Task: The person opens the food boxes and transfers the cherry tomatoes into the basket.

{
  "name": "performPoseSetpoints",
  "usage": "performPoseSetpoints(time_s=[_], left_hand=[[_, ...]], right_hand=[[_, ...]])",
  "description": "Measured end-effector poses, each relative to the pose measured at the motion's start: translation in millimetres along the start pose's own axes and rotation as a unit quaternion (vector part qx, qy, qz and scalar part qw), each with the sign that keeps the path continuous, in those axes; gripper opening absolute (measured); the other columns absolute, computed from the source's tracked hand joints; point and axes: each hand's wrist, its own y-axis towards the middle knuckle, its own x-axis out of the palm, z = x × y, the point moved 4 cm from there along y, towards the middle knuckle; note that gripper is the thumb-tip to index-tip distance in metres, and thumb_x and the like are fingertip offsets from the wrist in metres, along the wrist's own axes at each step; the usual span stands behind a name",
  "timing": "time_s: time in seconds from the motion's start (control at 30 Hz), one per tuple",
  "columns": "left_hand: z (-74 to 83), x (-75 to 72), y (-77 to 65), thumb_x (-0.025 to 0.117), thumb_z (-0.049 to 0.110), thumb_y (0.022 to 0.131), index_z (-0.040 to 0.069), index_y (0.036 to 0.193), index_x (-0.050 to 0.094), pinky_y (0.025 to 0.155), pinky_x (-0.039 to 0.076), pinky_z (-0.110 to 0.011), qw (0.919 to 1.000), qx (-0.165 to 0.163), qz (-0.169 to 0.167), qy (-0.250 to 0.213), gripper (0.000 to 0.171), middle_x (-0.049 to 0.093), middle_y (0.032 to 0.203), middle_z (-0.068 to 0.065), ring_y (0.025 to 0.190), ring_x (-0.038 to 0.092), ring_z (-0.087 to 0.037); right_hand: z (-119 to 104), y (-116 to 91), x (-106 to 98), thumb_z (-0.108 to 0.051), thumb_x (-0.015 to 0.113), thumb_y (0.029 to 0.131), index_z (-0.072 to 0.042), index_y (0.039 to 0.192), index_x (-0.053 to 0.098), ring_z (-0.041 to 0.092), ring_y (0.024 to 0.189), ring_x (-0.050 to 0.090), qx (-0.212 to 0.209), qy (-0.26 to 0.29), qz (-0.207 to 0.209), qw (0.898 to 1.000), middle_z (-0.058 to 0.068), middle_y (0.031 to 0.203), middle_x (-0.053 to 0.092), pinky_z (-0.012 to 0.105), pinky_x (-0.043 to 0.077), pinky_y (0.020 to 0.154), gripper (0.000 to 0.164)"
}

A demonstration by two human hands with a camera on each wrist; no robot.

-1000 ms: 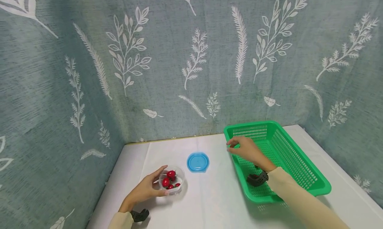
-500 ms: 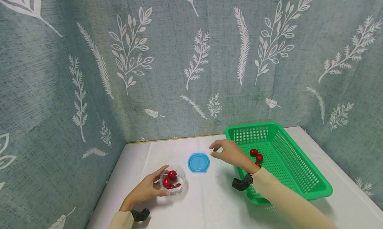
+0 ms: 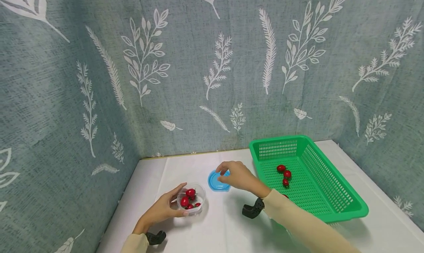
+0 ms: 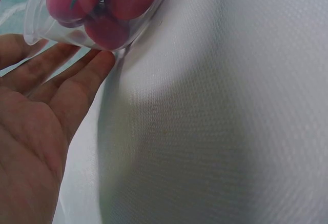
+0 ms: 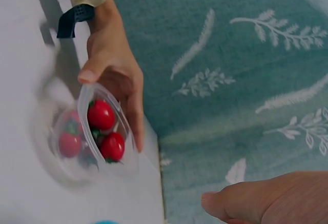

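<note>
My left hand (image 3: 162, 209) holds a small clear plastic tub (image 3: 203, 201), thumb at the near side and fingers around the far side. Several cherry tomatoes (image 3: 190, 193), some with green stems, lie inside. In the left wrist view the fingertips meet the tub (image 4: 38, 21) wall. My right hand (image 3: 240, 177) hovers over a blue lid (image 3: 214, 184), its thumb and fingers bent with a gap between them and nothing visible there. In the right wrist view only part of the right hand (image 5: 277, 201) shows, apart from the tub.
At the right a green slotted basket (image 3: 331, 183) holds several cherry tomatoes (image 3: 287, 174), one partly hidden by the right sleeve. A white cloth (image 3: 185, 168) covers the table. Patterned grey-green curtains (image 3: 198, 98) stand behind and along both sides.
My right hand has moved left from over the basket to above the blue lid, uncovering tomatoes in the basket. My left hand and the tub have stayed in place.
</note>
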Motion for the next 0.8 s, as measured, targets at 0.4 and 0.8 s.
performPoseSetpoints(time_s=[0.4,0.8], left_hand=[[-0.5,1.2,-3.0,0.091,0.029,0.081,0.014,0.164,0.027,0.116,0.033,-0.058,1.0000,0.006,0.000,0.003,0.106,0.025,0.167,-0.018,0.150,0.027,-0.046],[0.9,1.3,-2.5,0.089,0.028,0.083,0.013,0.164,0.026,0.114,0.036,-0.060,0.9999,0.011,-0.005,-0.002,0.105,0.027,0.166,-0.021,0.149,0.027,-0.049]], right_hand=[[-22,7,34,-0.020,0.078,0.091,-0.016,0.108,0.076,0.019,0.089,0.068,-0.029,-0.008,-0.023,0.999,-0.003,0.095,0.074,0.031,0.054,0.072,0.018],[-39,11,66,-0.016,0.079,0.089,-0.010,0.110,0.075,0.019,0.091,0.070,-0.054,-0.022,-0.052,0.997,0.005,0.101,0.075,0.025,0.053,0.070,0.022]])
